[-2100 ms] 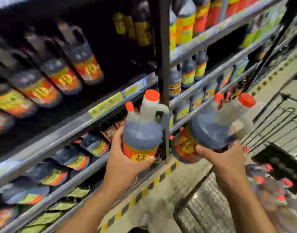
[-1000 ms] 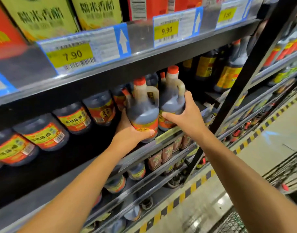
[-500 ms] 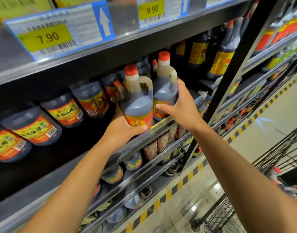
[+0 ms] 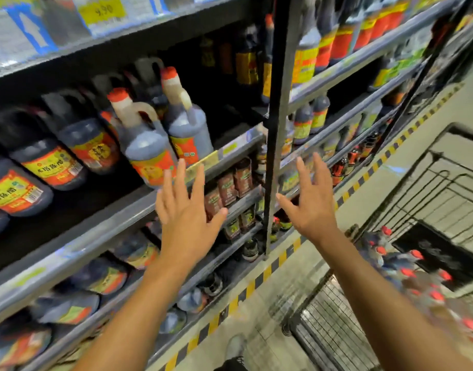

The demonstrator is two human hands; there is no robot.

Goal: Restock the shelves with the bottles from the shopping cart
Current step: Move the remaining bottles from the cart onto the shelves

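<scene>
Shelf (image 4: 139, 207), middle tier — two jugs at the front edge, both upright, red caps, dark liquid, orange-red labels. Near jug (image 4: 147, 145) stands left of far jug (image 4: 187, 124), the two touching or nearly so. More jugs of the same kind line the tier to the left.

Left hand (image 4: 185, 212) — fingers spread, palm toward the shelf, empty; its fingertips reach just below the near jug's label, whether touching cannot be told.

Right hand (image 4: 311, 204) — fingers spread, empty, well right of both jugs, in front of the black upright post (image 4: 277, 129).

Cart (image 4: 364, 303) — lower right, wire basket, on the floor beside the yellow-black stripe (image 4: 256, 279). Holds blurred red-capped bottles (image 4: 407, 274), below and right of the right hand, apart from it.

Tiers below hold small brown packs (image 4: 227, 188) and further bottles.
</scene>
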